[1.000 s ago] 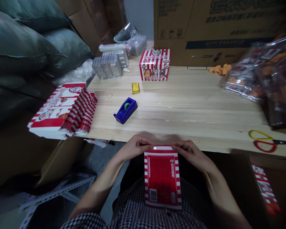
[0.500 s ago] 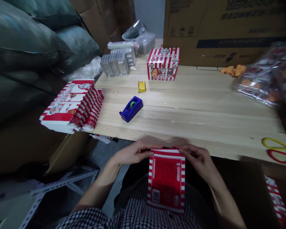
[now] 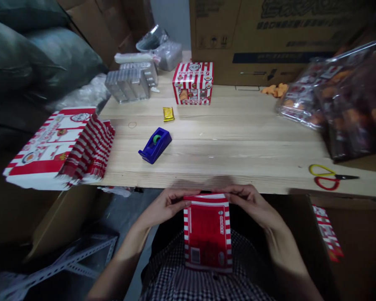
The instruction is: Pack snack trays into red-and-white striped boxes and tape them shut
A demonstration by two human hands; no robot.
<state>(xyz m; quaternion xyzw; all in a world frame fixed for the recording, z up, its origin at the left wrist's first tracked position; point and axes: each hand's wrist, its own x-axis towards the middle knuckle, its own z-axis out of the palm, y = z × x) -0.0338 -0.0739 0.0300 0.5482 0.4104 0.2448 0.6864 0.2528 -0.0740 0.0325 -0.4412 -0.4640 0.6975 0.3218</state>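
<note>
A flat red and white striped carton [image 3: 207, 234] stands upright on my lap, just below the near edge of the wooden table [image 3: 238, 138]. My left hand [image 3: 164, 203] pinches its top left corner with curled fingers. My right hand [image 3: 252, 202] grips the top right corner the same way. The carton's red printed face with a barcode is turned towards me.
A stack of flat striped cartons [image 3: 59, 146] lies at the left. On the table are a blue tape dispenser [image 3: 155, 144], a gold packet [image 3: 168, 113], an assembled striped box [image 3: 193, 83], clear plastic trays [image 3: 130, 81], snack bags [image 3: 335, 96] and scissors [image 3: 329, 177].
Both hands keep their grip on the carton's top edge. The fingers have shifted slightly along it. The view has swung a little from side to side.
</note>
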